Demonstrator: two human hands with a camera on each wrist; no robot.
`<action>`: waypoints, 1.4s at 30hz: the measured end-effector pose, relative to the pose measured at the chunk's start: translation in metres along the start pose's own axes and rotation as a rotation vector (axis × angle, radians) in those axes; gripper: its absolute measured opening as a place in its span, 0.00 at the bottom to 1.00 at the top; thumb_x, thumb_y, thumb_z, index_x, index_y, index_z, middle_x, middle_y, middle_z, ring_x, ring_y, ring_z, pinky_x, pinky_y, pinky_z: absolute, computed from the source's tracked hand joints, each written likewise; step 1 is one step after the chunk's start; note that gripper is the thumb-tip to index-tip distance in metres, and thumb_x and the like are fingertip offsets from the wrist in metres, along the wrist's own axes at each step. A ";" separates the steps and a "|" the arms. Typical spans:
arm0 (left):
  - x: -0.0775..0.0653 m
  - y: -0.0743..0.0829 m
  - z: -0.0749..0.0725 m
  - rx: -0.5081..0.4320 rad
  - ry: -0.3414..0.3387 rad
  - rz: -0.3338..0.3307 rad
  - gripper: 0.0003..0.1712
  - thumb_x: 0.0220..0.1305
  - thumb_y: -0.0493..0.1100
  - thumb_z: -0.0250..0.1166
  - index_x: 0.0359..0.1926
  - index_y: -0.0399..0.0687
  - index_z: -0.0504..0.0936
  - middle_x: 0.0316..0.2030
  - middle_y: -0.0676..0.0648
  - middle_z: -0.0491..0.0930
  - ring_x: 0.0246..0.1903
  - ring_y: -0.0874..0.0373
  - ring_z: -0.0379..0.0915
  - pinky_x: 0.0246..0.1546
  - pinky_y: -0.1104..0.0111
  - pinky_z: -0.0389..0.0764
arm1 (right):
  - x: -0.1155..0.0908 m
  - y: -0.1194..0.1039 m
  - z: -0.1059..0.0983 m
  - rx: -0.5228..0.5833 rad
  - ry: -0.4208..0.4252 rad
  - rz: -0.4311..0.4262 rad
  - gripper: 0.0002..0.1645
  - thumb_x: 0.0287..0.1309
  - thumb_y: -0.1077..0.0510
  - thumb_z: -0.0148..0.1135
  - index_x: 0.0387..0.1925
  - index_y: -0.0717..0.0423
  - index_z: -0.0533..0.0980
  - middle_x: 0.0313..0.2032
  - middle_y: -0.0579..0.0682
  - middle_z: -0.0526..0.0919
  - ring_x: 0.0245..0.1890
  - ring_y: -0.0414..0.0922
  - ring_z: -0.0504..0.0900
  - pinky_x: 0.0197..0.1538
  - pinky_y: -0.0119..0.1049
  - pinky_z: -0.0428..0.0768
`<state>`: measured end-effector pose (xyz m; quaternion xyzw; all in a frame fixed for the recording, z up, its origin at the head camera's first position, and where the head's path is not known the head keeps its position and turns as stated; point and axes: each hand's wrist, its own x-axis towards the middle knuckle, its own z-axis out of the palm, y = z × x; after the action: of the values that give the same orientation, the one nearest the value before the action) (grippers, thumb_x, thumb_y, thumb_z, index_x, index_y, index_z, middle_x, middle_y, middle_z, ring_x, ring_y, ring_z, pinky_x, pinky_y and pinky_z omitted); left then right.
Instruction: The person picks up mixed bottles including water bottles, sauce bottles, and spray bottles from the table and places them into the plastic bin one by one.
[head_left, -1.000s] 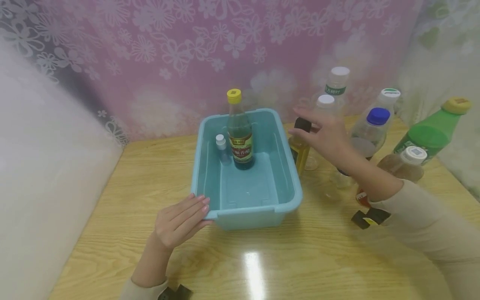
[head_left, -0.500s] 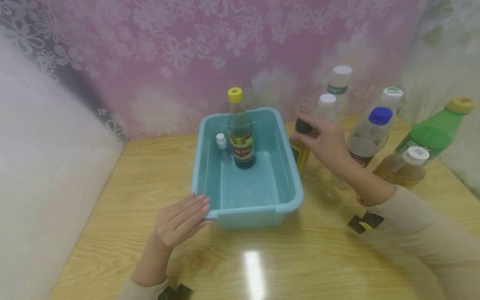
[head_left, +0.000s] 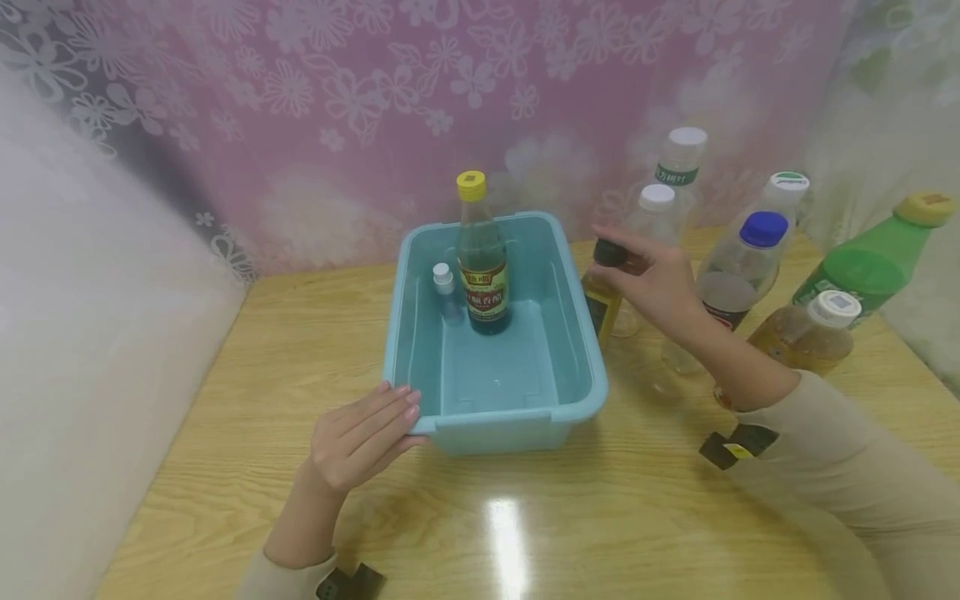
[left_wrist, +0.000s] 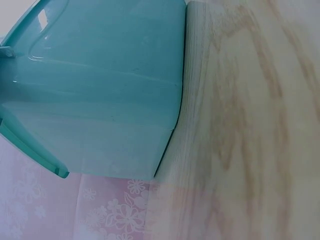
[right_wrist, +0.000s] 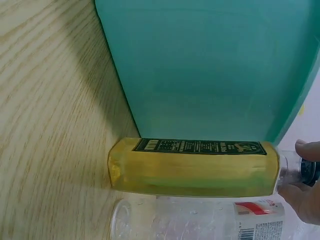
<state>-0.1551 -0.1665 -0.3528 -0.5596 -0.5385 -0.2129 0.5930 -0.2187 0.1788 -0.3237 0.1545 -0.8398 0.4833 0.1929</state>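
My left hand [head_left: 367, 437] holds the near left corner of a light blue plastic tub [head_left: 495, 433], fingers over the rim and thumb outside below it. Inside the tub stand a tall vinegar bottle [head_left: 486, 283] with a yellow cap and a small clear bottle [head_left: 445, 287] with a white cap. Just right of the tub, my right hand [head_left: 660, 283] pinches the dark cap of a bottle of yellow liquid [right_wrist: 195, 167]. That bottle has a dark label and is upright close beside the tub wall. Whether its base touches the table cannot be told.
Several bottles stand on the right: a clear one with a white cap [head_left: 656, 221], a taller one behind [head_left: 678, 171], one with a blue cap [head_left: 738, 267], a brownish drink bottle [head_left: 806, 333] and a green bottle [head_left: 862, 267]. A wooden table [head_left: 247, 400] meets a flowered pink backdrop [head_left: 315, 167].
My right hand's fingers have closed in around the dark cap of the bottle of yellow liquid, after hovering about it. The left hand has stayed on the tub's corner.
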 end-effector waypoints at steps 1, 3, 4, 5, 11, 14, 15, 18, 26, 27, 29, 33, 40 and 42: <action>0.000 0.000 0.000 0.000 -0.001 -0.001 0.11 0.57 0.40 0.68 0.31 0.33 0.85 0.22 0.38 0.84 0.20 0.50 0.82 0.21 0.61 0.87 | 0.000 -0.001 0.000 0.014 -0.008 0.007 0.29 0.53 0.65 0.68 0.58 0.55 0.74 0.45 0.63 0.82 0.36 0.22 0.78 0.40 0.14 0.80; 0.000 0.000 0.000 0.001 -0.003 0.000 0.11 0.57 0.40 0.68 0.31 0.33 0.85 0.22 0.38 0.84 0.20 0.50 0.82 0.21 0.61 0.87 | 0.000 -0.001 -0.001 0.029 -0.026 0.026 0.29 0.54 0.65 0.67 0.59 0.55 0.74 0.47 0.63 0.81 0.37 0.22 0.78 0.42 0.14 0.80; 0.000 0.000 0.000 0.002 -0.004 -0.001 0.11 0.57 0.40 0.68 0.31 0.33 0.85 0.22 0.38 0.84 0.20 0.50 0.82 0.21 0.61 0.87 | 0.000 -0.002 -0.002 0.027 -0.035 0.032 0.29 0.54 0.65 0.67 0.59 0.55 0.74 0.48 0.63 0.81 0.38 0.23 0.78 0.42 0.14 0.80; 0.000 0.000 -0.001 0.005 -0.005 -0.001 0.11 0.57 0.40 0.68 0.31 0.33 0.85 0.22 0.38 0.84 0.20 0.50 0.82 0.21 0.61 0.87 | 0.000 -0.002 -0.002 0.024 -0.044 0.041 0.29 0.55 0.64 0.67 0.59 0.55 0.73 0.49 0.63 0.81 0.38 0.23 0.78 0.43 0.15 0.80; 0.000 0.000 -0.001 0.007 -0.001 -0.002 0.11 0.57 0.40 0.68 0.31 0.33 0.85 0.22 0.38 0.84 0.20 0.50 0.82 0.20 0.61 0.86 | 0.000 0.000 -0.005 0.028 -0.072 0.089 0.28 0.56 0.61 0.66 0.60 0.52 0.73 0.53 0.59 0.80 0.42 0.27 0.79 0.46 0.18 0.81; 0.000 0.000 -0.001 0.004 0.001 -0.001 0.11 0.57 0.40 0.69 0.31 0.33 0.85 0.22 0.38 0.84 0.20 0.50 0.82 0.21 0.61 0.87 | 0.001 -0.002 -0.007 0.045 -0.060 0.095 0.28 0.56 0.61 0.67 0.60 0.51 0.73 0.51 0.60 0.81 0.41 0.26 0.80 0.45 0.18 0.81; 0.000 0.000 -0.001 0.004 0.002 -0.001 0.11 0.57 0.40 0.69 0.31 0.33 0.85 0.22 0.38 0.84 0.20 0.50 0.82 0.21 0.61 0.87 | 0.002 -0.003 -0.008 0.051 -0.053 0.082 0.29 0.55 0.62 0.67 0.60 0.52 0.73 0.52 0.60 0.80 0.40 0.25 0.80 0.45 0.17 0.81; 0.000 0.000 -0.001 0.005 0.002 -0.003 0.11 0.57 0.40 0.69 0.31 0.33 0.85 0.22 0.38 0.84 0.20 0.50 0.82 0.21 0.61 0.87 | 0.006 -0.007 -0.010 0.061 -0.033 0.006 0.28 0.53 0.66 0.67 0.58 0.56 0.74 0.52 0.62 0.80 0.41 0.24 0.79 0.46 0.17 0.81; 0.001 0.000 -0.001 0.004 -0.005 -0.002 0.11 0.57 0.41 0.69 0.30 0.33 0.85 0.22 0.38 0.84 0.20 0.50 0.82 0.20 0.61 0.87 | 0.012 -0.021 -0.020 0.053 -0.023 -0.050 0.28 0.53 0.68 0.67 0.57 0.57 0.75 0.53 0.61 0.79 0.45 0.26 0.80 0.46 0.19 0.81; 0.001 0.000 -0.001 0.004 -0.005 -0.001 0.11 0.57 0.41 0.69 0.30 0.33 0.85 0.22 0.38 0.84 0.20 0.50 0.82 0.21 0.61 0.87 | 0.013 -0.022 -0.021 0.048 -0.026 -0.039 0.28 0.53 0.67 0.67 0.58 0.55 0.75 0.53 0.61 0.79 0.45 0.27 0.80 0.46 0.18 0.82; 0.001 0.000 -0.001 0.005 -0.003 0.003 0.11 0.57 0.41 0.69 0.30 0.33 0.85 0.22 0.38 0.84 0.20 0.50 0.82 0.21 0.61 0.87 | 0.013 -0.026 -0.024 0.025 -0.033 -0.022 0.28 0.54 0.66 0.66 0.58 0.53 0.75 0.53 0.58 0.80 0.45 0.27 0.81 0.45 0.18 0.82; 0.001 -0.001 0.000 0.009 0.003 0.017 0.11 0.57 0.41 0.69 0.31 0.33 0.85 0.21 0.38 0.84 0.20 0.50 0.82 0.20 0.62 0.86 | 0.017 -0.034 -0.029 0.016 -0.038 -0.015 0.28 0.54 0.66 0.66 0.58 0.53 0.75 0.53 0.57 0.80 0.45 0.27 0.80 0.48 0.20 0.81; 0.001 0.000 0.001 0.036 0.006 0.030 0.12 0.58 0.43 0.67 0.31 0.34 0.86 0.21 0.39 0.84 0.19 0.52 0.82 0.19 0.64 0.86 | 0.027 -0.052 -0.037 0.016 -0.023 -0.076 0.28 0.53 0.69 0.66 0.57 0.54 0.75 0.53 0.57 0.80 0.46 0.29 0.80 0.51 0.21 0.81; 0.001 0.000 0.002 0.039 0.007 0.027 0.12 0.58 0.43 0.67 0.30 0.34 0.86 0.20 0.39 0.84 0.18 0.52 0.82 0.19 0.64 0.86 | 0.030 -0.057 -0.040 0.014 -0.024 -0.100 0.28 0.53 0.70 0.65 0.57 0.55 0.75 0.53 0.55 0.80 0.47 0.29 0.80 0.51 0.21 0.81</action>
<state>-0.1557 -0.1647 -0.3524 -0.5543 -0.5328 -0.1966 0.6085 -0.2125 0.1841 -0.2479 0.2034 -0.8298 0.4773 0.2055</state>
